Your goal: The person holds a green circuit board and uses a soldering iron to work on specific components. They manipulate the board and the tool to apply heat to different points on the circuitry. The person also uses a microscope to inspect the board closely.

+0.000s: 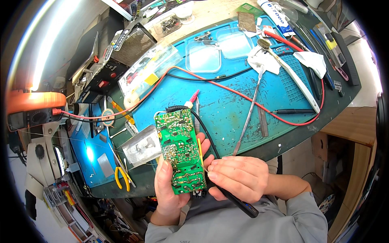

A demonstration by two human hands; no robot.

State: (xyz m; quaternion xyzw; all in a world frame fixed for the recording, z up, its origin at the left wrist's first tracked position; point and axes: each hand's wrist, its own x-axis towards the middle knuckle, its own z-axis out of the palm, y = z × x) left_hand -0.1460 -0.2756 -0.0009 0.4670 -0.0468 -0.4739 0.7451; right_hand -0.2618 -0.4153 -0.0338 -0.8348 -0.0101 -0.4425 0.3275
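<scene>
My left hand grips a green circuit board upright, component-dotted face toward me; a pink-tipped nozzle and a coiled black lead show at its top. My right hand is closed at the board's right edge, fingertips around something thin that I cannot make out. A black pen-shaped handle lies under that hand, with a black cable running up behind the board. A narrow yellow piece shows along the board's right side.
A blue mat carries a long metal spatula, brush, red lead and plastic lids. Yellow-handled pliers lie lower left. An orange-cased meter stands left, black equipment behind, a wooden cabinet right.
</scene>
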